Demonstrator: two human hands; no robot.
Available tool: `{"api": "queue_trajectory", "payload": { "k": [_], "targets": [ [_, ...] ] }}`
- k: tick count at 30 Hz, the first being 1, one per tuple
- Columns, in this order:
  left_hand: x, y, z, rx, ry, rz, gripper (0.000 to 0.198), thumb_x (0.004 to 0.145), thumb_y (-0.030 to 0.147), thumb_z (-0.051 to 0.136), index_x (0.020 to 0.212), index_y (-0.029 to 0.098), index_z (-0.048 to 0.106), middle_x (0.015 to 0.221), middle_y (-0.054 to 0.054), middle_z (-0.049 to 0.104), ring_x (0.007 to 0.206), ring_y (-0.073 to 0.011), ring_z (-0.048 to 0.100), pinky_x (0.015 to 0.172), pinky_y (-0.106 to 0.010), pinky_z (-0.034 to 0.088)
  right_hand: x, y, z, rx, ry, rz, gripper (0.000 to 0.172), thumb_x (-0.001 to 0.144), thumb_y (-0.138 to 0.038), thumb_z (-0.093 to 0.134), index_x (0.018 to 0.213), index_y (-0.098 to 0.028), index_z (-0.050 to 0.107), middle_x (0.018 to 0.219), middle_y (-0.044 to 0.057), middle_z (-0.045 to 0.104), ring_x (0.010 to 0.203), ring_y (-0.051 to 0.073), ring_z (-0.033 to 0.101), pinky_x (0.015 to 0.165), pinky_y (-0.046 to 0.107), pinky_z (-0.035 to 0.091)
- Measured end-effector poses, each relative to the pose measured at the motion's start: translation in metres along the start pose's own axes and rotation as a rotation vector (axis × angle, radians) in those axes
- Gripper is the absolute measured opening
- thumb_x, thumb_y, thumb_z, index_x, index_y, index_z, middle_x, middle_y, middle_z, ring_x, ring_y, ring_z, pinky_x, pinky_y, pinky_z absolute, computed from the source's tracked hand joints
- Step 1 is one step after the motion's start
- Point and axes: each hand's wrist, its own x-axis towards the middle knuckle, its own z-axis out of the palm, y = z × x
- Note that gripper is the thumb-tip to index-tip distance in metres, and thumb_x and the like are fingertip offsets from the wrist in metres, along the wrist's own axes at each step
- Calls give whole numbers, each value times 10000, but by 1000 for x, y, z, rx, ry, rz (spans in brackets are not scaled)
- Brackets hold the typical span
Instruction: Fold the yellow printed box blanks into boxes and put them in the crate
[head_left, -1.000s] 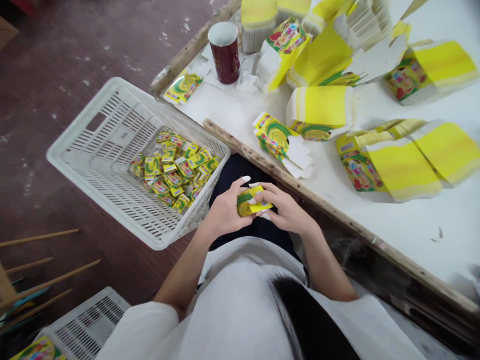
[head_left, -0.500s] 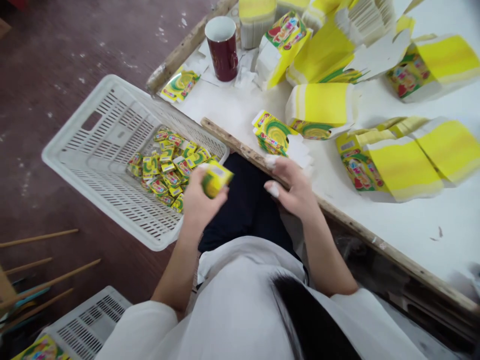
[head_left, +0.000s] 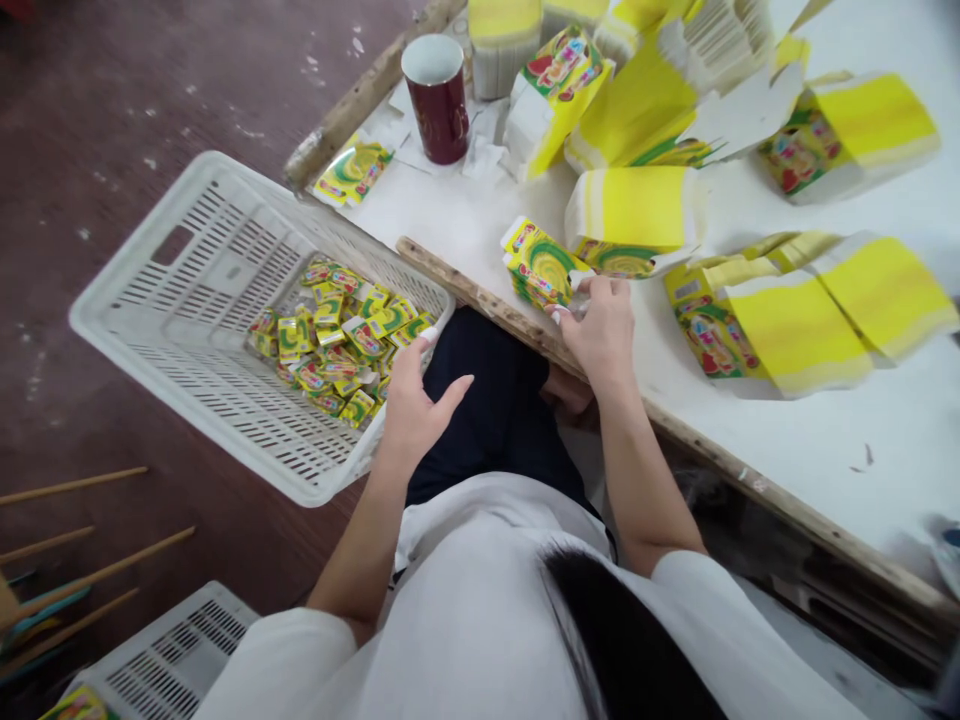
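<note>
Over the near side of the white plastic basket (head_left: 217,400), my left hand (head_left: 416,415) is open and holds nothing, thumb and fingers apart. My right hand (head_left: 604,335) is at the table edge, white coverings on its fingertips. Its thumb and fingers pinch the near end of a small stack of flattened yellow-green crayon boxes (head_left: 541,262); how many are between them is hidden. Several small folded crayon boxes (head_left: 337,340) lie loosely piled in the basket.
A maroon mug (head_left: 441,115) stands on the white table (head_left: 787,450) near its wooden edge (head_left: 487,300). Banded stacks of yellow cartons (head_left: 810,320) lie to the right. A flat box (head_left: 352,172) rests at the corner. Another basket (head_left: 180,640) and wooden sticks (head_left: 97,570) are lower left.
My left hand has let go of a folded crayon box, no longer seen in it, and its fingers have opened. My right hand has moved forward onto the stack of flat boxes.
</note>
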Motion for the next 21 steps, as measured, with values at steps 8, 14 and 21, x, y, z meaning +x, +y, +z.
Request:
{"api": "queue_trajectory", "payload": {
  "k": [8,14,21],
  "targets": [
    [-2,21,5,-131,-87,19,450,856,335,732,1256,188,590,1279,-134,684,1217,-265,637,1094,-477,476,10,-3,2,-10,-11,-21,257,760,-251,681,961,-220,523,1024,111,603,997,315,589,924,515,488],
    [-4,24,24,-554,-209,-90,691,780,573,760,1326,245,490,1351,-159,621,1247,-294,627,1017,-474,537,-15,-28,-17,262,-17,1,302,769,-221,635,1017,-249,465,907,16,621,732,202,593,730,393,527],
    [15,55,34,-761,50,-208,837,779,927,219,1166,269,563,1158,-123,648,1176,-331,630,898,-485,571,-72,-75,-26,774,-610,-177,243,802,-202,653,920,-247,445,812,-32,569,667,128,532,608,255,467]
  ]
}}
